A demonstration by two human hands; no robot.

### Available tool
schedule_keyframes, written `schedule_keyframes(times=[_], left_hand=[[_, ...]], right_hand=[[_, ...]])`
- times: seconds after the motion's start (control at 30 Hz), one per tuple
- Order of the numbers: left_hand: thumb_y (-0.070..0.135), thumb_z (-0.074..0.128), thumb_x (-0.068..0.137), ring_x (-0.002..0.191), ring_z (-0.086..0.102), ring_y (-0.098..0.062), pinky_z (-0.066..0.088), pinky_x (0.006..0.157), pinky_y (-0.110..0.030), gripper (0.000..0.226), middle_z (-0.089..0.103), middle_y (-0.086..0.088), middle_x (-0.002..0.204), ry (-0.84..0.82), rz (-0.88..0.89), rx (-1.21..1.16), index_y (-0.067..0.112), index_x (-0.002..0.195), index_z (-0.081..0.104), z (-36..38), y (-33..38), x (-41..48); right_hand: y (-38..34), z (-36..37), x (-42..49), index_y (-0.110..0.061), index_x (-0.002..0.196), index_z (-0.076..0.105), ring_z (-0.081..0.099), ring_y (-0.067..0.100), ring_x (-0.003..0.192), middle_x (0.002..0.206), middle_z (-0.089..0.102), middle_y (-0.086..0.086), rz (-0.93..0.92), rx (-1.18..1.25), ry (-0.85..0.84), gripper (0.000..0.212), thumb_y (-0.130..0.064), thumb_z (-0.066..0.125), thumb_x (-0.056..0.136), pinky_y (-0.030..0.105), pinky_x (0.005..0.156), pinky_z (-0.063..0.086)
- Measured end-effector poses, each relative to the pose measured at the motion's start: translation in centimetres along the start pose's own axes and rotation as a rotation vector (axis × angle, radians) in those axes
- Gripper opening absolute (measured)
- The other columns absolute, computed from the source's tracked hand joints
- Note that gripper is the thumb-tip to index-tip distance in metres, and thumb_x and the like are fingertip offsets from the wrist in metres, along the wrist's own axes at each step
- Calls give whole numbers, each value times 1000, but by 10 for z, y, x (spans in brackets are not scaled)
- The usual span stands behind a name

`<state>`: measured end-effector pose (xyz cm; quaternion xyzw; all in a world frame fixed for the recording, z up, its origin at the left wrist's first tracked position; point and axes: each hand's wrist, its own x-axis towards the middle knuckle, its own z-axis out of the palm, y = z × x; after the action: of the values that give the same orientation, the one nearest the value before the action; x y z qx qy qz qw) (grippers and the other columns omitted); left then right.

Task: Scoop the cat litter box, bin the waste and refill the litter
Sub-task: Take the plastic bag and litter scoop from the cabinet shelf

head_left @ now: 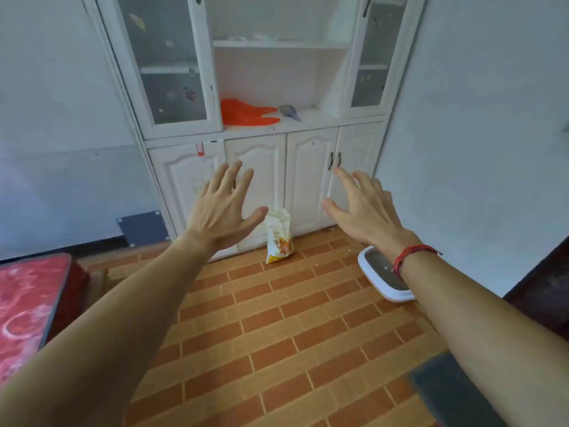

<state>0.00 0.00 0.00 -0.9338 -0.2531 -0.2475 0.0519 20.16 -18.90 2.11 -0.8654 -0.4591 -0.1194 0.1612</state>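
Litter box (pixel 397 296) is sitting on the tiled floor (pixel 292 318) at its right edge, close against the wall and near the corner where the white cabinet (pixel 308 186) meets it; the right forearm is crossing in front and hiding part of its white rim. Both arms are reaching forward: the left hand (pixel 221 211) and the right hand (pixel 366 211) are hanging in the air with fingers spread apart, holding nothing and touching nothing. The litter bag (pixel 278 235) is leaning upright at the floor's far edge against the cabinet's lower doors, its top looking crumpled and possibly open. On the cabinet's open ledge the grey scoop (pixel 289 112) is lying near the front edge, just beside an orange plastic bag (pixel 246 114). Nothing appears started, so fetching the scoop and bag seems the likely first step. Risks from here: the thin orange bag is likely sliding off the ledge if the scoop is being pulled carelessly past it; the leaning litter bag is liable to topple and spill if knocked by a foot or grabbed by its loose top; and the box, tight to the wall, is leaving little room for scooping, so clumps may be scattering onto the tiles.
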Motion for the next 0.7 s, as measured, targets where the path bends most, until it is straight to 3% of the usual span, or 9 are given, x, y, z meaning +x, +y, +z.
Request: schedule_keyframes(times=[0.27, 0.7], left_hand=[[66, 33, 90, 149, 14, -33, 22, 116, -50, 82, 18, -11, 162, -50, -9, -47, 16, 154, 23, 61, -52, 87], [64, 36, 90, 146, 23, -34, 32, 113, -53, 81, 26, -13, 159, -56, 6, -90, 13, 151, 28, 145, -95, 204]], right_hand=[[-1, 46, 100, -33, 153, 18, 30, 32, 138, 153, 30, 13, 40, -18, -33, 70, -63, 35, 92, 51, 108, 30], [32, 119, 232, -32, 152, 19, 26, 32, 140, 154, 28, 15, 45, -27, -77, 68, -63, 35, 93, 50, 110, 27]])
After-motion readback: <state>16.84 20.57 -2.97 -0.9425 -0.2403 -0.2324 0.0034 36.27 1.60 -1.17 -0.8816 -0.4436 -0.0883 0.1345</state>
